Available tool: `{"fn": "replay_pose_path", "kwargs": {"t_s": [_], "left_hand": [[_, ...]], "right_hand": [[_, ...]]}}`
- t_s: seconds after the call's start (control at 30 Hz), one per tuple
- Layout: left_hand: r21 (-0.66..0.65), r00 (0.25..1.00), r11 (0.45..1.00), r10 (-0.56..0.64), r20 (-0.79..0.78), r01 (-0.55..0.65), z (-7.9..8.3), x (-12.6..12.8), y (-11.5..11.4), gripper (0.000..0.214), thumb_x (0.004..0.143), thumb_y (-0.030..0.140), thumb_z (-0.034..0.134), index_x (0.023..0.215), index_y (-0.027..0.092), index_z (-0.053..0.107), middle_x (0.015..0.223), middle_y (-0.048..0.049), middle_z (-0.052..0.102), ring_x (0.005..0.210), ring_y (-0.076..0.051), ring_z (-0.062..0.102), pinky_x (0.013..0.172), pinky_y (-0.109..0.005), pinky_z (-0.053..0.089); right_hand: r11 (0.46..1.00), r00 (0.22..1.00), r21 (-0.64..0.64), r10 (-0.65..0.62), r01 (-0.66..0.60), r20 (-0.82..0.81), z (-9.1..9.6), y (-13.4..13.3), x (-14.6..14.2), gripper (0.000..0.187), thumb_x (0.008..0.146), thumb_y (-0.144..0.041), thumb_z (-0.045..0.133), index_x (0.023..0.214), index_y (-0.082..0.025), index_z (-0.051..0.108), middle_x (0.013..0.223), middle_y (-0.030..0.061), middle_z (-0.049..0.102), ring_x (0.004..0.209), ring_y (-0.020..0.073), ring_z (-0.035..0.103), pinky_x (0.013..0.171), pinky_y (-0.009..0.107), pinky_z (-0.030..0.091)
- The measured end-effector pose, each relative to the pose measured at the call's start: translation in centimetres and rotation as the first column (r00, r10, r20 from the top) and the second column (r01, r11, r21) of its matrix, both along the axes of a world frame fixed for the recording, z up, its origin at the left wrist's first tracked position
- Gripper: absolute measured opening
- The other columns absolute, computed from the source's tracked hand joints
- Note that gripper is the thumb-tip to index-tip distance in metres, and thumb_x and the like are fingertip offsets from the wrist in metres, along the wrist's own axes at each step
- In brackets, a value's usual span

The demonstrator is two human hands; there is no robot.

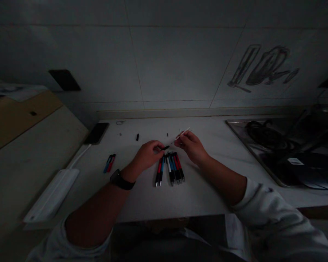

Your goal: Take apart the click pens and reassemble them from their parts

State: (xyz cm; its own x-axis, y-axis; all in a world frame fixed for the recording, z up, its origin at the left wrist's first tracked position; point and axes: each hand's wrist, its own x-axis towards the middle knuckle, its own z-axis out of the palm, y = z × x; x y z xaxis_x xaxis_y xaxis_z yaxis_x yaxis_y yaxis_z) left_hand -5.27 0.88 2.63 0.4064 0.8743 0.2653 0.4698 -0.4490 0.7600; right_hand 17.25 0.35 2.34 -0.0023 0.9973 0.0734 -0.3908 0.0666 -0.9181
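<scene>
My left hand (150, 153) is closed, pinching a short black pen part (165, 147) between thumb and fingers. Between the fingertips of my right hand (190, 145) is a thin white pen refill (183, 133), tilted up to the right. The two parts are apart. Just below my hands lie several click pens (175, 169) side by side in red, blue, white and black, tips towards me. A little gap divides them from a red and blue pair (160, 171) near my left hand. Behind lie a small black piece (137, 137) and a tinier dark one (167, 134).
Blue and red pen barrels (109, 163) lie left of my left wrist. Farther left are a phone (97, 133) and a white power strip (52, 195) with its cable. At right, a metal-edged cooktop (254, 153) carries dark cables. A tiled wall (169, 65) stands behind the white counter (202, 203).
</scene>
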Motion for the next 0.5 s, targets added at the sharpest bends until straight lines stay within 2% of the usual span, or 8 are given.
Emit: {"fn": "replay_pose_path", "kwargs": {"t_s": [0.1,0.17,0.33,0.5], "left_hand": [[-0.06,0.999,0.997,0.042,0.034,-0.04,0.1,-0.2,0.2,0.01,0.085,0.026,0.071,0.093,0.021,0.069,0.093,-0.0037,0.074,0.086,-0.02,0.069,0.081,-0.035,0.054],[-0.12,0.99,0.992,0.064,0.125,-0.049,0.1,-0.1,0.3,0.014,0.084,0.029,0.072,0.093,0.02,0.066,0.093,-0.004,0.072,0.086,-0.02,0.069,0.081,-0.035,0.054],[-0.206,0.93,0.977,0.03,0.367,0.05,-0.1,0.8,0.4,0.023,0.081,0.034,0.076,0.091,0.019,0.06,0.092,-0.0035,0.069,0.086,-0.018,0.068,0.081,-0.032,0.054],[-0.221,0.92,0.973,0.024,0.391,0.069,-0.3,1.3,0.2,0.023,0.08,0.032,0.076,0.088,0.019,0.06,0.085,-0.0016,0.068,0.079,-0.016,0.066,0.076,-0.03,0.053]], "right_hand": [[1.0,1.0,-0.008,-0.014,0.014,-0.01,-0.1,0.1,0.2,0.04,0.074,-0.051,0.088,0.085,-0.023,0.062,0.084,-0.0012,0.071,0.08,0.0154,0.069,0.084,0.035,0.059],[1.0,1.0,-0.012,-0.004,0.004,0.011,-0.1,0.1,0.2,0.04,0.074,-0.052,0.088,0.085,-0.023,0.062,0.085,-0.0007,0.072,0.081,0.0157,0.069,0.084,0.036,0.059],[0.995,0.993,-0.001,0.101,-0.101,0.068,-0.2,-0.5,-0.7,0.04,0.076,-0.053,0.086,0.087,-0.023,0.063,0.088,0.0004,0.073,0.081,0.0159,0.07,0.086,0.037,0.06],[0.991,0.987,0.025,0.125,-0.128,0.105,-0.5,-1.0,-1.5,0.041,0.077,-0.055,0.085,0.088,-0.023,0.062,0.087,-0.0001,0.071,0.08,0.0158,0.069,0.086,0.038,0.06]]}}
